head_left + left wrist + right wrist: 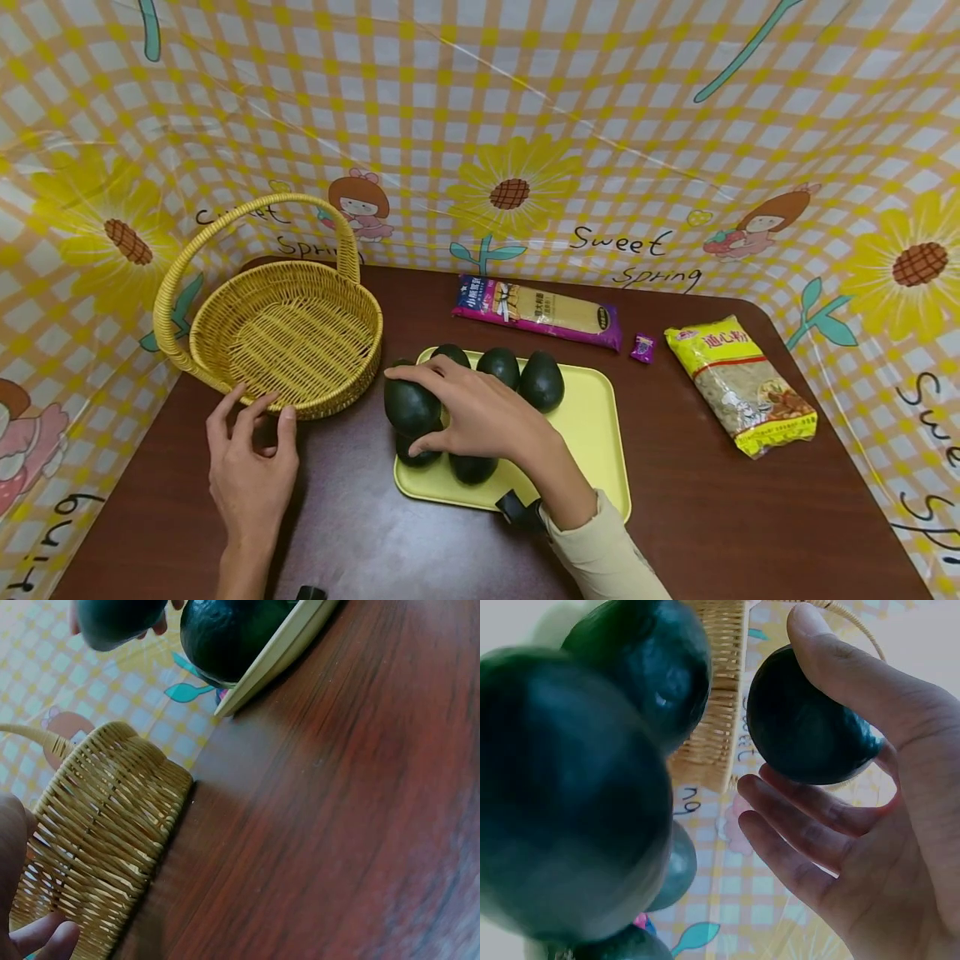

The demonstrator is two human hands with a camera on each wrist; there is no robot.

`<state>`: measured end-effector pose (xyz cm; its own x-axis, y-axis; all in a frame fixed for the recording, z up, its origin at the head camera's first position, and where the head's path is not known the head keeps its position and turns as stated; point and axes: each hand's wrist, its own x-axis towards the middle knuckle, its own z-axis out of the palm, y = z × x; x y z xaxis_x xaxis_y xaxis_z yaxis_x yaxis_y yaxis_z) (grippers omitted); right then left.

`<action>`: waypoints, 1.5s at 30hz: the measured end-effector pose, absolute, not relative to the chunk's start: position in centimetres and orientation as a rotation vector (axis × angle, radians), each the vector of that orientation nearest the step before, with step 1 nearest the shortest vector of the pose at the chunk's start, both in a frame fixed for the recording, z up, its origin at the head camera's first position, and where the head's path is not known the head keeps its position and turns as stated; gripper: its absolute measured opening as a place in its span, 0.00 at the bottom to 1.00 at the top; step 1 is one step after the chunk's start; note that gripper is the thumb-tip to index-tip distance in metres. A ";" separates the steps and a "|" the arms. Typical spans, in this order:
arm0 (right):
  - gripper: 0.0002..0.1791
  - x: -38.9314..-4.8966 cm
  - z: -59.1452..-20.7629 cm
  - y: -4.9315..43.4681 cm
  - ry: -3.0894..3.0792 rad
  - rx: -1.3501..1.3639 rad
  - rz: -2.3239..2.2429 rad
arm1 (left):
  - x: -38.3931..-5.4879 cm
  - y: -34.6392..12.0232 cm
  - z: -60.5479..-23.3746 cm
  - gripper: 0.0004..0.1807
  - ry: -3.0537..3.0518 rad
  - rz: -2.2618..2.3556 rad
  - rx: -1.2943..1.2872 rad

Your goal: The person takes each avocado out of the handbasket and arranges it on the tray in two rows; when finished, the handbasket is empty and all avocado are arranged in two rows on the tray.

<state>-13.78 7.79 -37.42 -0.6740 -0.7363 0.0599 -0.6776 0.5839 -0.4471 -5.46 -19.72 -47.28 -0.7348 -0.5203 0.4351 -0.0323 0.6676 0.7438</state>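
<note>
The brown table (pixel 720 517) fills the lower part of the head view, walled on three sides by a yellow checked cloth (pixel 600 108) printed with sunflowers. The wicker basket (pixel 288 333) stands at the table's left rear, its handle arching over it, and the rest is placed from it. Just to the basket's right lies the yellow tray (pixel 592 425), which carries several dark green avocados (pixel 542 380). Behind the tray, further right of the basket, lies a long purple noodle packet (pixel 537 312), and well to the right of the basket a yellow pasta bag (pixel 738 385) lies near the table's edge. The right hand (pixel 480 412) reaches over the tray's left end, closest to the basket, with thumb and fingers curled round one avocado (pixel 411 404); the right wrist view shows that fruit cupped against the palm. The left hand (pixel 251 454) rests at the basket's near rim, fingers loosely bent, fingertips (pixel 287 417) touching the weave, gripping nothing. A small purple sweet (pixel 642 347) lies between packet and bag.
</note>
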 end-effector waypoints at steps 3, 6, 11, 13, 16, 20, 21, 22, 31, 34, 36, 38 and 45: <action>0.51 -13.6 -37.6 8.3 2.682 -1.189 -0.694 | -5.4 -19.7 -47.2 0.16 -2.233 -0.975 0.422; 0.51 -13.6 -37.8 8.8 2.687 -1.190 -0.709 | -5.5 -19.8 -47.2 0.16 -2.230 -0.971 0.416; 0.51 -13.5 -38.0 9.4 2.697 -1.177 -0.718 | -5.5 -19.8 -47.1 0.16 -2.224 -0.963 0.405; 0.51 -13.4 -38.1 9.7 2.703 -1.160 -0.717 | -5.6 -19.8 -47.0 0.16 -2.225 -0.956 0.404; 0.52 -13.2 -38.1 10.2 2.724 -1.126 -0.723 | -5.6 -19.7 -47.0 0.16 -2.227 -0.954 0.406; 0.52 -12.9 -38.3 11.0 2.748 -1.091 -0.728 | -5.6 -19.7 -47.0 0.16 -2.230 -0.954 0.411; 0.53 -12.9 -38.3 11.2 2.751 -1.084 -0.730 | -5.6 -19.7 -47.0 0.16 -2.231 -0.954 0.411; 0.53 -12.8 -38.3 11.4 2.752 -1.077 -0.732 | -5.6 -19.7 -47.0 0.16 -2.231 -0.956 0.411; 0.53 -12.4 -38.5 12.9 2.776 -1.043 -0.757 | -5.5 -19.6 -47.0 0.16 -2.230 -0.966 0.417; 0.53 -12.3 -38.5 13.3 2.774 -1.026 -0.768 | -5.5 -19.7 -47.0 0.16 -2.230 -0.967 0.418; 0.53 -12.2 -38.5 13.6 2.780 -1.012 -0.766 | -5.5 -19.7 -47.0 0.16 -2.230 -0.965 0.415; 0.53 -12.1 -38.6 13.8 2.788 -0.993 -0.759 | -5.4 -19.6 -47.0 0.16 -2.231 -0.965 0.411; 0.53 -11.8 -39.0 14.6 2.832 -0.951 -0.737 | -5.4 -19.6 -47.0 0.16 -2.238 -0.975 0.427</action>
<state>-11.79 14.58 -39.02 -0.8070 -0.5839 0.0888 -0.5531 0.6944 -0.4603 -5.36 -19.64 -47.01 -0.7350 -0.5204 0.4348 -0.0360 0.6702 0.7413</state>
